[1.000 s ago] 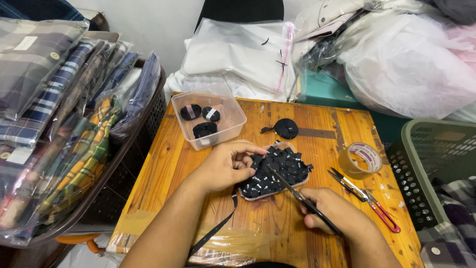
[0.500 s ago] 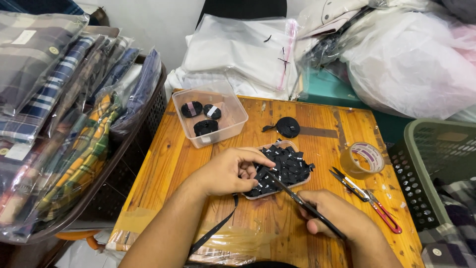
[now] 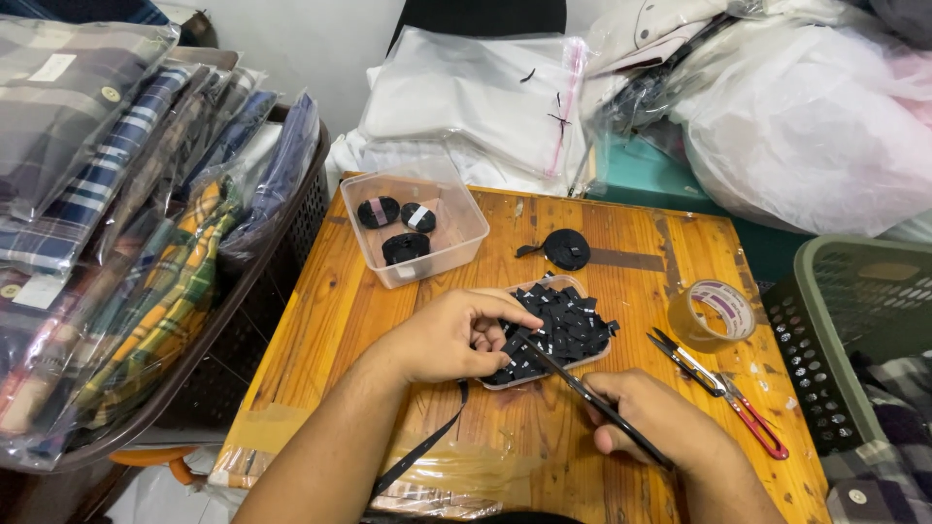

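Note:
My left hand (image 3: 453, 336) pinches a narrow black ribbon (image 3: 424, 444) at the edge of a shallow clear tray (image 3: 549, 369) heaped with small black cut label pieces (image 3: 566, 325). The ribbon trails down past my wrist toward the table's front edge. My right hand (image 3: 656, 417) grips black scissors (image 3: 573, 383), whose blades point up and left to the ribbon at my left fingertips.
A clear plastic tub (image 3: 419, 228) with three black ribbon rolls stands at the back of the wooden table (image 3: 320, 320). A loose black roll (image 3: 566, 248), a tape roll (image 3: 716, 312) and red-handled snips (image 3: 723, 393) lie right. Bagged shirts fill a basket (image 3: 146, 243) left; a green basket (image 3: 854, 330) stands right.
My left hand has shifted slightly along the tray edge, feeding the ribbon. The scissors stay at the ribbon with the right hand nearly still.

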